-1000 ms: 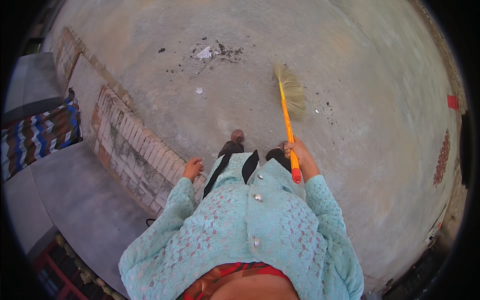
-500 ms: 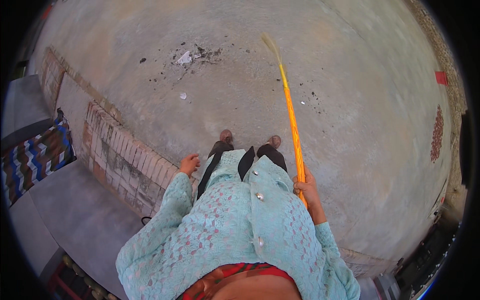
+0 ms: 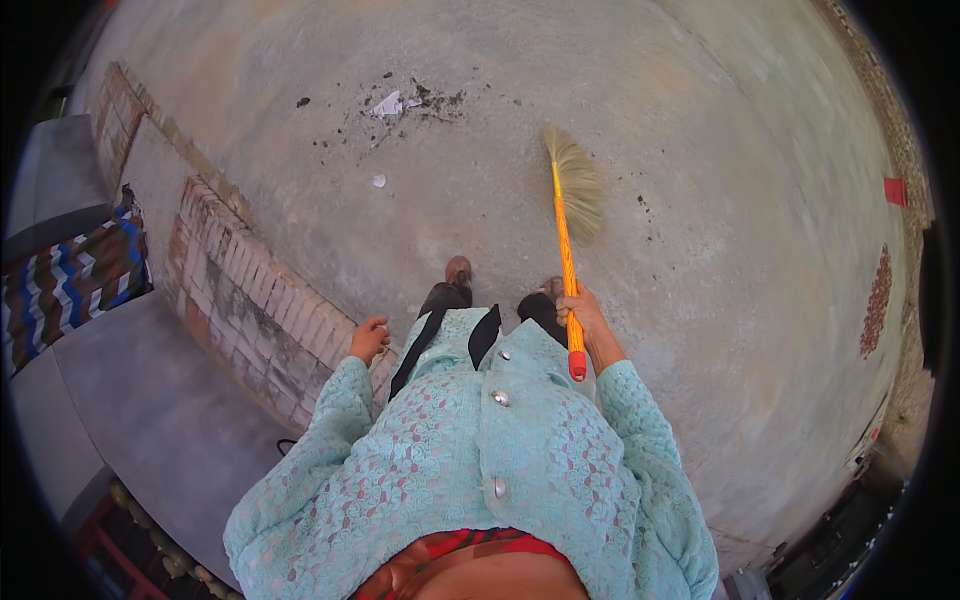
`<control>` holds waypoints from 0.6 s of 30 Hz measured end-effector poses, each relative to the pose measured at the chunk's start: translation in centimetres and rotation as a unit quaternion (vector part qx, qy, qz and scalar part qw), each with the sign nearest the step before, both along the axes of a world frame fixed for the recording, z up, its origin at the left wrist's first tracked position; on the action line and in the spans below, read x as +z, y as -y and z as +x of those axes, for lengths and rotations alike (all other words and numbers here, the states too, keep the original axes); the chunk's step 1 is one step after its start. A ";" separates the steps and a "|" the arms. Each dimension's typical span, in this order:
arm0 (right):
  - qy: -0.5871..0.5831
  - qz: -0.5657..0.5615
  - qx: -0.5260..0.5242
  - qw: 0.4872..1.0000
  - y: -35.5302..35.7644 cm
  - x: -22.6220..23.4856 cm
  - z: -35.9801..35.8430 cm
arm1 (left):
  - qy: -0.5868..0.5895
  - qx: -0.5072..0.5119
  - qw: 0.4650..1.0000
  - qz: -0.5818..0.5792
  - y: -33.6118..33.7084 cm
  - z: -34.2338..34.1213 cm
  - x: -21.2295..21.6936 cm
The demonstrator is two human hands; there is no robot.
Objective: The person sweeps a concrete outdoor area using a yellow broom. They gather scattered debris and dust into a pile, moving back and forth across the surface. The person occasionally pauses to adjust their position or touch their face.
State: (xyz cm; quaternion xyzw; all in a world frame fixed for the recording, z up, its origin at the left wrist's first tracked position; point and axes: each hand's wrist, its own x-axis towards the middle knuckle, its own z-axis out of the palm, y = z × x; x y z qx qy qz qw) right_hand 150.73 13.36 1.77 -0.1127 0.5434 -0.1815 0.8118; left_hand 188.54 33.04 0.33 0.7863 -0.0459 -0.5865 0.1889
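Note:
My right hand (image 3: 588, 318) is wrapped round the orange-yellow handle of a broom (image 3: 565, 250), close to its red end cap. Beyond the hand the handle points forward, and the broom's pale straw bristles fan out to the right over the concrete floor. Whether the bristle tips touch the floor I cannot tell. At my left side, my left hand (image 3: 370, 340) hangs empty with its fingers loosely bent and a little apart, near a brick edging. Ahead lie dark debris crumbs (image 3: 440, 103) and torn white paper (image 3: 389, 104), with a smaller white scrap (image 3: 379, 181) nearer to me.
A low brick edging (image 3: 250, 285) runs along my left, with a grey slab (image 3: 160, 380) beyond it. A striped cloth (image 3: 75, 285) lies at the far left. Several dark crumbs (image 3: 645, 208) lie right of the bristles. A red patch (image 3: 895, 191) shows at the far right.
The broom has been drawn back and turned, so its bristles now spread to the right and its red end cap shows. My right hand has moved left and forward.

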 end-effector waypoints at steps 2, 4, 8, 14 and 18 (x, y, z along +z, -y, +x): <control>0.044 -0.016 -0.002 0.999 0.7 0.1 1.4 | 0.018 0.009 1.000 0.020 -0.4 0.3 0.5; 0.090 -0.041 -0.005 0.995 1.1 1.6 1.5 | 0.024 0.009 0.999 0.020 -0.9 0.6 0.3; 0.058 -0.066 0.002 0.996 -0.6 8.7 1.0 | 0.012 0.023 1.000 0.007 -0.7 0.4 -0.5; -0.027 -0.048 0.031 0.998 -4.5 14.9 -1.0 | 0.005 0.041 0.999 -0.001 -1.9 0.3 -1.5; -0.127 -0.015 0.033 0.991 -6.6 15.1 -1.8 | 0.022 0.043 0.999 0.011 -3.1 0.7 -1.2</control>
